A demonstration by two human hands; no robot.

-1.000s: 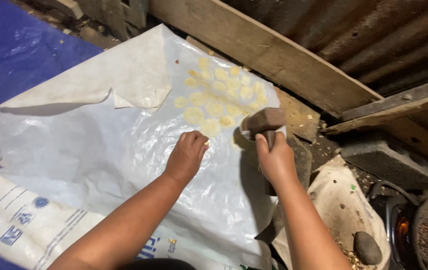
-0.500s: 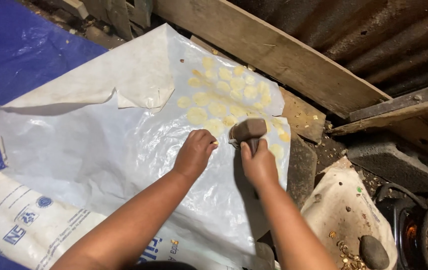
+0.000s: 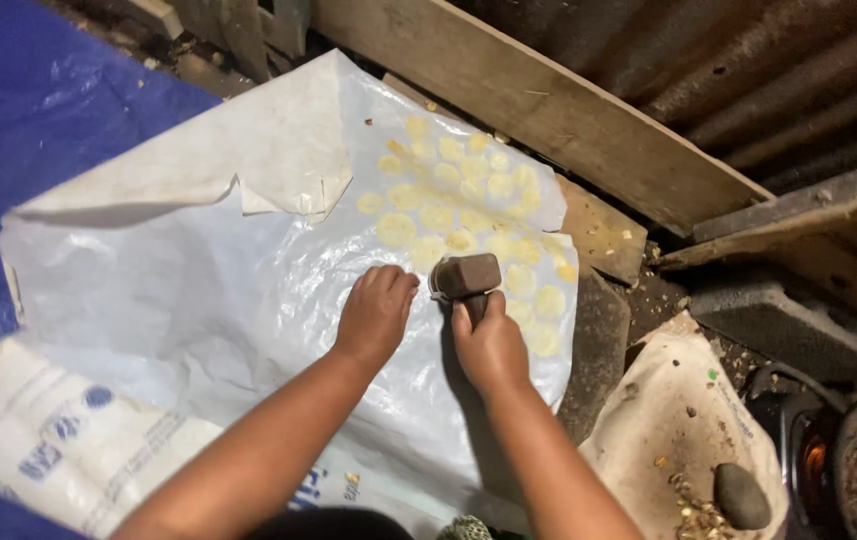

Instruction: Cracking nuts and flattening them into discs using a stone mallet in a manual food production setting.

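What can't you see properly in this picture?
Head view:
- Mallet handle: wrapped inside the right hand.
- What the left hand fingertips press: curled under, hidden by the knuckles.
- Surface beneath the white plastic sheet: covered by it.
- Dark round thing with an orange glow: cut off by the edge, too dim.

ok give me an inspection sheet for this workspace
surface: crinkled white plastic sheet over a printed sack and blue tarp
job's things: mallet head down on the sheet; flat yellow discs under the plastic
clutter: stone and bits on a dirty sack
grippers: right hand grips the mallet handle; left hand presses the sheet beside it
cables: nothing seen
surroundings: wooden plank, corrugated metal wall, glowing stove
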